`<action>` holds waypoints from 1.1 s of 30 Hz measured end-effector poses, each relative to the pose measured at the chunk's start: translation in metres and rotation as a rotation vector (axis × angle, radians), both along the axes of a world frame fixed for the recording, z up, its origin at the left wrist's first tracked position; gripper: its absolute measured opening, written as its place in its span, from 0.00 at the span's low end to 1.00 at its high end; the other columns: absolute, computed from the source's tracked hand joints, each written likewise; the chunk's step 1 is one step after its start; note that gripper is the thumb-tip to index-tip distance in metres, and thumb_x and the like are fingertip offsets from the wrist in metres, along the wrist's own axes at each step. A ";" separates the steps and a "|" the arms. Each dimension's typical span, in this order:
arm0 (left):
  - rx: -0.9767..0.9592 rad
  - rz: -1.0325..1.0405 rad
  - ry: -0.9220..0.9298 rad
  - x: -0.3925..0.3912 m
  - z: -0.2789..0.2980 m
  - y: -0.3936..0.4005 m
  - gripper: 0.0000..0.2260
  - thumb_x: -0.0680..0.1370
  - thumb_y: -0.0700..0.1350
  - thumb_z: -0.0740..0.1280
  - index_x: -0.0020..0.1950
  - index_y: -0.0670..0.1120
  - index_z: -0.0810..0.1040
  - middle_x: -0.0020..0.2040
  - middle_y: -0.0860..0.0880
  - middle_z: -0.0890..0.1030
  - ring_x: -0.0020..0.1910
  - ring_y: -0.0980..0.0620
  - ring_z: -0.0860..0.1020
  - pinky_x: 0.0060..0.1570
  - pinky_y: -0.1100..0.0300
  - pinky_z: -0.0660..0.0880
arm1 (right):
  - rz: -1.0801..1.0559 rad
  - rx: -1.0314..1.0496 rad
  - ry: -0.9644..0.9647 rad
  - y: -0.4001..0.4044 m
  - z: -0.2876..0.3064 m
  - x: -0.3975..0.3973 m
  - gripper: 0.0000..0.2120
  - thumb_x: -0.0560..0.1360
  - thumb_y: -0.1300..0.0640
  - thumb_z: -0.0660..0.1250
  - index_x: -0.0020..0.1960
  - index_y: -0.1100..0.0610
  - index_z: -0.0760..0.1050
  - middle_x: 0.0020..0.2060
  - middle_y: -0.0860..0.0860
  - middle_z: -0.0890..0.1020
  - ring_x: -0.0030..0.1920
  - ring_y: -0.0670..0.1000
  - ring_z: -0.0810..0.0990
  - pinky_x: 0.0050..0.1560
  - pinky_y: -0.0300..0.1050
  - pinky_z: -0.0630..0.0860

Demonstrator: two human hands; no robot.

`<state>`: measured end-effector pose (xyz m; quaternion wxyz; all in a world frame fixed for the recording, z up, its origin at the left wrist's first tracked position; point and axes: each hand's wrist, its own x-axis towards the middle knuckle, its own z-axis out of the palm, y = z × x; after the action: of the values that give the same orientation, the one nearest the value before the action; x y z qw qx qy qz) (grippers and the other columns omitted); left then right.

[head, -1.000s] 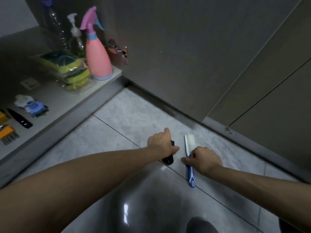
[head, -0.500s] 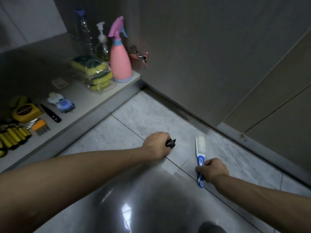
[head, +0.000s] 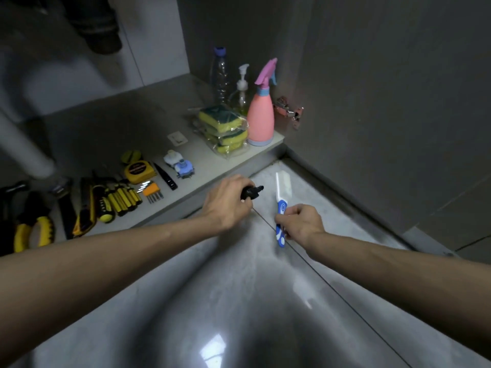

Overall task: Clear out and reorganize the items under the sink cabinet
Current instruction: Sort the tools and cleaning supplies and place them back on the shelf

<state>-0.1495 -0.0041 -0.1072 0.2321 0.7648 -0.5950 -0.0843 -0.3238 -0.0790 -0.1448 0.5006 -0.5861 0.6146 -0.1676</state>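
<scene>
A: Left hand (head: 227, 201) pose?
B: Arm extended forward, fingers curled around a small black plastic object (head: 252, 192) near the cabinet floor edge (head: 186, 201).
A: Right hand (head: 300, 221)?
B: Fingers pinch the blue-and-white plastic brush (head: 281, 197) by its handle, bristle head pointing away above the grey floor tile (head: 239, 301).

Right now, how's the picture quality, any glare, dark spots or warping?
Head view: a bright glare patch on the glossy floor near the bottom; the cabinet interior upper left is dim and blurry; wide-angle warping stretches both forearms toward the corners; the brush and pink spray bottle read clearly.
</scene>
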 end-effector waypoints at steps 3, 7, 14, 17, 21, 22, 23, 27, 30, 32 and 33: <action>-0.118 0.102 -0.112 0.028 0.018 0.020 0.10 0.74 0.46 0.64 0.54 0.50 0.79 0.49 0.52 0.78 0.51 0.49 0.76 0.41 0.57 0.68 | 0.131 -0.143 -0.066 0.002 0.018 0.032 0.08 0.64 0.55 0.73 0.43 0.54 0.78 0.32 0.45 0.81 0.37 0.52 0.82 0.46 0.53 0.83; -0.183 0.260 -0.123 0.068 0.037 0.041 0.09 0.74 0.47 0.65 0.53 0.49 0.78 0.50 0.51 0.79 0.52 0.49 0.76 0.42 0.57 0.68 | 0.435 -0.378 -0.034 -0.007 0.053 0.079 0.07 0.63 0.53 0.70 0.41 0.50 0.76 0.30 0.45 0.82 0.29 0.45 0.81 0.29 0.42 0.77; -0.119 0.334 -0.105 0.113 0.044 0.073 0.11 0.74 0.45 0.67 0.56 0.49 0.80 0.49 0.51 0.78 0.53 0.47 0.76 0.48 0.50 0.74 | 0.705 -0.677 0.311 -0.039 0.086 0.184 0.07 0.66 0.55 0.72 0.37 0.57 0.76 0.35 0.55 0.81 0.40 0.58 0.80 0.34 0.45 0.69; -0.081 0.345 -0.157 0.123 0.044 0.079 0.11 0.74 0.45 0.67 0.55 0.51 0.81 0.49 0.52 0.79 0.53 0.47 0.76 0.48 0.51 0.74 | 0.747 -0.742 0.464 -0.040 0.075 0.204 0.07 0.72 0.56 0.72 0.43 0.57 0.75 0.44 0.58 0.82 0.48 0.61 0.81 0.39 0.47 0.70; -0.088 0.358 -0.164 0.130 0.044 0.078 0.10 0.74 0.44 0.67 0.55 0.50 0.82 0.49 0.51 0.80 0.53 0.46 0.76 0.47 0.52 0.73 | 0.759 -0.824 0.522 -0.032 0.052 0.205 0.10 0.74 0.52 0.69 0.50 0.57 0.76 0.49 0.57 0.81 0.50 0.61 0.80 0.42 0.48 0.72; -0.098 0.367 -0.158 0.131 0.044 0.076 0.11 0.74 0.44 0.67 0.55 0.50 0.82 0.49 0.51 0.80 0.53 0.46 0.76 0.46 0.53 0.73 | 0.757 -0.846 0.513 -0.031 0.049 0.202 0.12 0.74 0.50 0.68 0.53 0.57 0.75 0.51 0.56 0.80 0.50 0.61 0.80 0.42 0.48 0.71; -0.103 0.373 -0.151 0.132 0.044 0.074 0.11 0.74 0.44 0.67 0.56 0.50 0.82 0.50 0.51 0.80 0.53 0.47 0.76 0.47 0.53 0.73 | 0.757 -0.862 0.500 -0.030 0.046 0.198 0.15 0.73 0.49 0.68 0.56 0.56 0.74 0.53 0.55 0.78 0.52 0.61 0.79 0.42 0.48 0.70; -0.105 0.349 -0.130 0.137 0.039 0.066 0.13 0.74 0.42 0.67 0.58 0.50 0.82 0.51 0.52 0.80 0.54 0.48 0.76 0.47 0.54 0.72 | 0.776 -0.813 0.382 -0.036 0.036 0.180 0.12 0.71 0.51 0.68 0.53 0.52 0.72 0.52 0.51 0.76 0.49 0.60 0.79 0.43 0.50 0.73; -0.110 0.330 -0.121 0.141 0.038 0.060 0.14 0.74 0.41 0.67 0.58 0.51 0.82 0.52 0.53 0.81 0.54 0.48 0.76 0.48 0.54 0.73 | 0.754 -0.793 0.276 -0.040 0.032 0.176 0.07 0.72 0.54 0.69 0.50 0.51 0.76 0.47 0.48 0.76 0.48 0.56 0.79 0.44 0.48 0.73; -0.122 0.319 -0.119 0.143 0.038 0.055 0.15 0.74 0.40 0.67 0.58 0.52 0.82 0.52 0.53 0.81 0.53 0.48 0.76 0.47 0.54 0.73 | 0.734 -0.802 0.244 -0.040 0.030 0.179 0.06 0.72 0.55 0.70 0.49 0.52 0.79 0.48 0.47 0.77 0.49 0.55 0.79 0.46 0.48 0.74; -0.129 0.316 -0.113 0.144 0.038 0.053 0.15 0.74 0.40 0.67 0.58 0.52 0.82 0.52 0.53 0.81 0.53 0.49 0.76 0.47 0.54 0.73 | 0.720 -0.803 0.233 -0.039 0.029 0.180 0.05 0.72 0.56 0.70 0.48 0.52 0.79 0.49 0.48 0.77 0.49 0.55 0.79 0.46 0.48 0.75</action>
<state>-0.0059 0.0489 -0.0687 0.2571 0.8358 -0.4838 0.0349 -0.1433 -0.1182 -0.1159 0.1919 -0.9189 0.3145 -0.1413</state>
